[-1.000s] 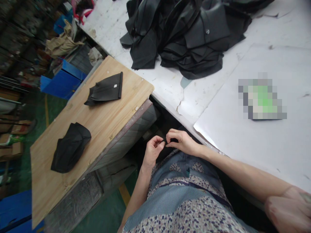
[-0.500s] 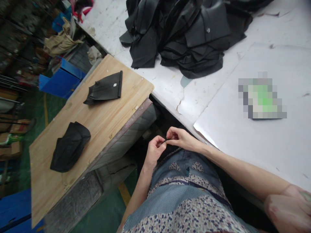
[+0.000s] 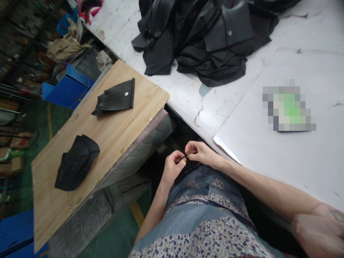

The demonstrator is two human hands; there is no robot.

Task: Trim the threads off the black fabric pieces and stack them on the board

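Note:
My left hand point(image 3: 172, 167) and my right hand point(image 3: 201, 153) meet in front of my apron point(image 3: 199, 211), below the edge of the white table. Thumb and fingers of both are closed in a pinch on a thin black strip point(image 3: 185, 156); only a short bit of it shows between the fingertips. Whether it belongs to a larger dark piece below cannot be made out in the shadow. On the wooden board to the left lie two black sheet pieces, a folded one point(image 3: 115, 98) with a small white mark and a crumpled one point(image 3: 77, 163).
A heap of black pieces point(image 3: 212, 43) covers the back of the white table point(image 3: 268, 157). A blurred-out green and grey item point(image 3: 289, 109) lies on its right side. The wooden board point(image 3: 107, 143) juts out on my left, with a blue bin point(image 3: 67, 86) beyond it.
Both hands have shifted very slightly to the right, still pinching the strip. My right fingertips have changed their hold a little. The pieces on the board and table stay put.

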